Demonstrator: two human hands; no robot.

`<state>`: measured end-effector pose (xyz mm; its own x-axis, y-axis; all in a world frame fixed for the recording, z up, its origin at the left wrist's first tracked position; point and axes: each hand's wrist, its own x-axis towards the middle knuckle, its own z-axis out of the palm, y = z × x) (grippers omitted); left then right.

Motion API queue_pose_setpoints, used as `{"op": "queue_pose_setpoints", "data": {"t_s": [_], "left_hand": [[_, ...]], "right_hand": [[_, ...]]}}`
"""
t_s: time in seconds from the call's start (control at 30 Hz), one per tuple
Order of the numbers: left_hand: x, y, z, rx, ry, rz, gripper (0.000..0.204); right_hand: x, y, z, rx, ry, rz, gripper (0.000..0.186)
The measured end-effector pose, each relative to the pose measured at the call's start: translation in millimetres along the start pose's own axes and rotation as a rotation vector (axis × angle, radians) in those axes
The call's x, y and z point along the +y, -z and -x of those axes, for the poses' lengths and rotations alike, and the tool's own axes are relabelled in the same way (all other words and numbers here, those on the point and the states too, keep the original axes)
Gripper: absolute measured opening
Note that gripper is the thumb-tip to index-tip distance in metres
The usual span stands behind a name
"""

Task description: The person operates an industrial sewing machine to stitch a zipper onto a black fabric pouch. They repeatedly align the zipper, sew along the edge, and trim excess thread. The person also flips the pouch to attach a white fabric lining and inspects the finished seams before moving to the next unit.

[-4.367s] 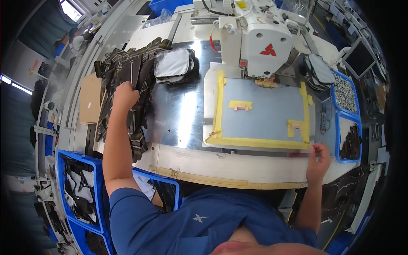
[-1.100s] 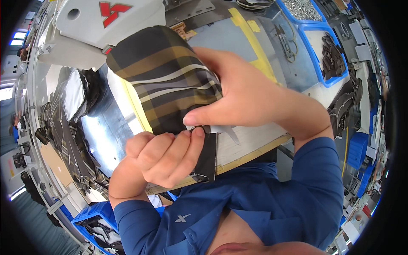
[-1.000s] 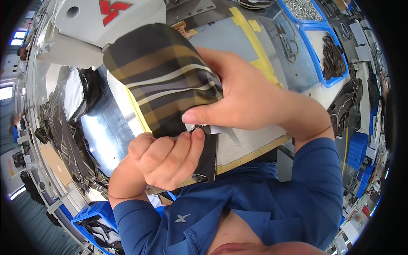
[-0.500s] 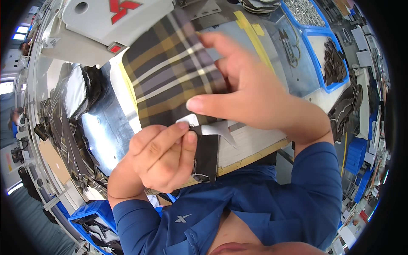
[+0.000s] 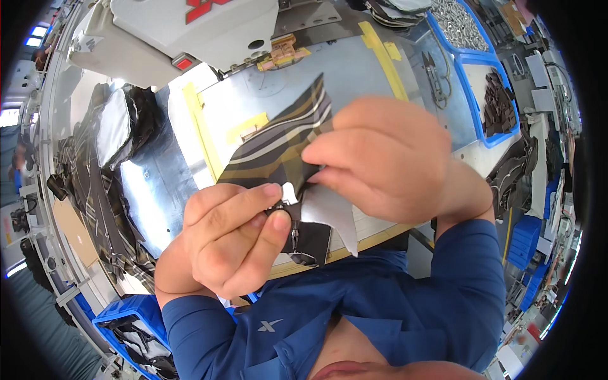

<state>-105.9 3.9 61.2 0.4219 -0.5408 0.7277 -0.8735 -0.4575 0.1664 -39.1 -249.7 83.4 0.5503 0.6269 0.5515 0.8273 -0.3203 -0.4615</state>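
Note:
My left hand [image 5: 231,240] is closed on the dark zipper [image 5: 294,231] of a plaid fabric piece [image 5: 263,158], pinching it beside a small white patch [image 5: 289,192]. My right hand [image 5: 386,158] is curled on the right edge of the same piece, gripping it between thumb and fingers. Below it hangs a silvery-white flap [image 5: 335,228]. The piece is held above a plate with yellow tape [image 5: 386,50], in front of a grey sewing machine head [image 5: 139,44] with a red button [image 5: 183,62].
Plaid fabric [image 5: 101,228] and stacked padded pieces [image 5: 117,123] lie at left, more pieces [image 5: 396,9] at the back. Scissors [image 5: 434,82] lie right, beside blue trays of metal parts [image 5: 459,22] and dark bits [image 5: 494,107]. A blue bin [image 5: 117,316] stands low at left.
Since earlier, both hands came together over the machine plate with the plaid piece. In the last second it flattened and turned, my right hand curled onto its edge, and more silvery flap came into view.

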Motion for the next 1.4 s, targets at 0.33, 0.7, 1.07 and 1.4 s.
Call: {"op": "queue_pose_setpoints", "data": {"t_s": [0.33,0.7,1.07,1.4], "left_hand": [[-3,-14,4,0.144,-0.164,0.023,0.016],[-3,2,-8,-0.027,-0.018,0.128,0.020],[-12,5,-8,-0.004,-0.039,0.102,0.029],[-21,37,-12,0.100,0.485,0.642,0.045]], "right_hand": [[10,-18,-3,0.080,0.449,0.086,0.018],[12,-18,-6,0.086,0.366,-0.132,0.018],[10,-17,-3,0.058,0.356,-0.093,0.021],[5,-12,-3,0.096,0.424,-0.138,0.018]]}}
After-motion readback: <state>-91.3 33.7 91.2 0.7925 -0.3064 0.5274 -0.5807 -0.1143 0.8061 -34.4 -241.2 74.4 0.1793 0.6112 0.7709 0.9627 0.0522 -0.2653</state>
